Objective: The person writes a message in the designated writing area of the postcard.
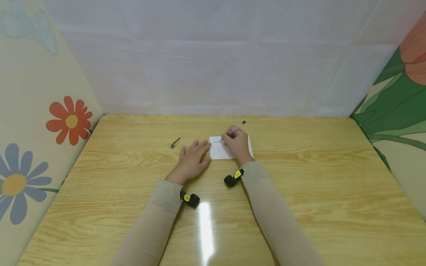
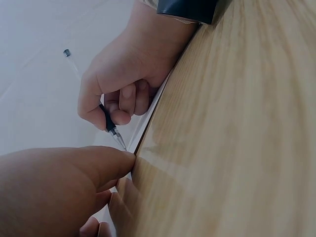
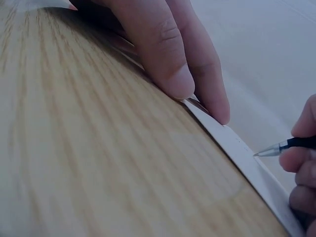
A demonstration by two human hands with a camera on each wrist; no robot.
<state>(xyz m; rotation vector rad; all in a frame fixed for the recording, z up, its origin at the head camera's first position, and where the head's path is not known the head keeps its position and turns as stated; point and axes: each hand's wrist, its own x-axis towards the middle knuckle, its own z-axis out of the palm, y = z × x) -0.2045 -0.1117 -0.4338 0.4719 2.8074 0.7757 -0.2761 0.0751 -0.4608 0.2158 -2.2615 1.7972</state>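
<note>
A white sheet of paper (image 1: 221, 150) lies on the wooden table, with a short row of small dark marks near its upper left. My right hand (image 1: 237, 143) pinches a pen (image 2: 109, 118) that has a clear barrel and black grip. The pen's metal tip meets the paper in the right wrist view, just past the marks. My left hand (image 1: 192, 159) lies flat with fingers spread, its thumb and fingertips touching the paper's left edge. Off to the left of that hand is a black and clear pen cap (image 1: 175, 142).
The wooden table (image 1: 316, 184) reaches back to a white cloth backdrop (image 1: 213, 74). Flower-painted panels (image 1: 30, 111) stand at both sides. Each wrist wears a small black camera (image 1: 192, 200) that sits close over the tabletop.
</note>
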